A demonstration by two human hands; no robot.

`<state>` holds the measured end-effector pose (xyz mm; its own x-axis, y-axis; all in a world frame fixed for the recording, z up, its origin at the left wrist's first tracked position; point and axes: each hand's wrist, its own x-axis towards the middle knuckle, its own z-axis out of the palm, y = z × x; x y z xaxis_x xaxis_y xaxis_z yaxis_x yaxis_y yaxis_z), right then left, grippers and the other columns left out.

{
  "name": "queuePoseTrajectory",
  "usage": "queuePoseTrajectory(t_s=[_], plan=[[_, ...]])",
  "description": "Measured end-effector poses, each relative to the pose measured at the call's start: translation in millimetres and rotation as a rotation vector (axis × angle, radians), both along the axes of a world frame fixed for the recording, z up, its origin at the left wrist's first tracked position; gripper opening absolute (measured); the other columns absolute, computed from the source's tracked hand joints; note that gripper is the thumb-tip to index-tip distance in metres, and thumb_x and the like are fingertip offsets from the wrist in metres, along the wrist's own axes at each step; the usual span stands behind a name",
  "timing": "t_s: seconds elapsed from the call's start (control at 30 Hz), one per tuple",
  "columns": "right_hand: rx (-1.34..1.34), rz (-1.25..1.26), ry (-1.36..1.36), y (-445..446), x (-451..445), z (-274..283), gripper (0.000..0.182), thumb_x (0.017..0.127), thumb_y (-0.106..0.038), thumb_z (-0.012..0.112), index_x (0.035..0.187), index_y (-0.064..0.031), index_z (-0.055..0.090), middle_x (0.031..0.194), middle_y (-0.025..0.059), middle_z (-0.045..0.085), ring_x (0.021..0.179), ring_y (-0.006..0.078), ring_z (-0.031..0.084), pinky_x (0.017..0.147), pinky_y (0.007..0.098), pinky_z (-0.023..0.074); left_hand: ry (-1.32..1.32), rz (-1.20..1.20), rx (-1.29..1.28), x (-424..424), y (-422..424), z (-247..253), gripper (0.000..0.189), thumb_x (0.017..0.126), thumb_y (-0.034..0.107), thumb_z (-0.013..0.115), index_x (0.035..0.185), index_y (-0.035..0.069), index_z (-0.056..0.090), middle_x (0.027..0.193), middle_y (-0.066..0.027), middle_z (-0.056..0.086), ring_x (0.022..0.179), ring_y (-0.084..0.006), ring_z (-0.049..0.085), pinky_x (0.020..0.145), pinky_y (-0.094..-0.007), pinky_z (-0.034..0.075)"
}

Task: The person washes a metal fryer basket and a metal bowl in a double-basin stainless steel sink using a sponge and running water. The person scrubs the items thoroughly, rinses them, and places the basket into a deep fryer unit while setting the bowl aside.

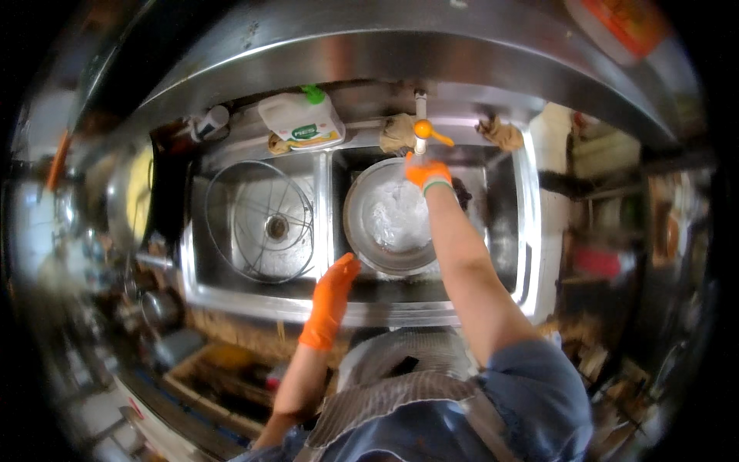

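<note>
A round metal basin (353, 231) with water in it sits in the right bowl of a double stainless-steel sink (323, 202). My right hand (428, 174), in an orange glove, is just below the spout of the faucet (421, 145); blur hides whether it grips anything. The faucet has an orange lever handle (424, 129). My left hand (333, 294), also gloved in orange, reaches over the sink's front edge, fingers together. Its fingertips are at the basin's lower-left rim; whether they touch it cannot be told.
In the left bowl lies a round wire rack (211, 222) over the drain (276, 228). Behind the sink stand a white jug (303, 118) with a green cap and brown crumpled cloths (398, 133). A metal ledge (369, 55) overhangs the back. A large pot (118, 196) stands left.
</note>
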<state>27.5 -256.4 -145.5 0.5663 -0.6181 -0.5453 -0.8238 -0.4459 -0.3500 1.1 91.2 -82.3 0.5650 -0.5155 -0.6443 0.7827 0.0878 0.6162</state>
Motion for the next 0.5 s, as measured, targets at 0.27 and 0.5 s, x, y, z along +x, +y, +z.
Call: queuePoseTrajectory(t_s=[0.27, 0.5], plan=[[-0.463, 0.564, -0.562, 14, -10, -51, 0.026, 0.093, -0.028, 0.049, 0.093, -0.0062, 0.064, 0.092, 0.0149, 0.066, 0.087, 0.0348, 0.062, 0.077, 0.0424, 0.0494, -0.173, -0.367, 0.168, 14, -80, 24, 0.047, 0.094, 0.028, 0.058, 0.134, 0.005, 0.052, 0.129, -0.0056, 0.057, 0.119, -0.0159, 0.052, 0.103, -0.0339, 0.036], [0.636, -0.363, -1.007, 35, -19, -58, 0.029, 0.088, -0.013, 0.058, 0.115, -0.0046, 0.062, 0.106, 0.0076, 0.067, 0.096, 0.0192, 0.062, 0.084, 0.0307, 0.0475, -0.440, -0.358, 0.197, 45, -230, -32, 0.052, 0.095, 0.034, 0.056, 0.129, -0.005, 0.054, 0.126, -0.0158, 0.059, 0.117, -0.0226, 0.055, 0.097, -0.0311, 0.042]])
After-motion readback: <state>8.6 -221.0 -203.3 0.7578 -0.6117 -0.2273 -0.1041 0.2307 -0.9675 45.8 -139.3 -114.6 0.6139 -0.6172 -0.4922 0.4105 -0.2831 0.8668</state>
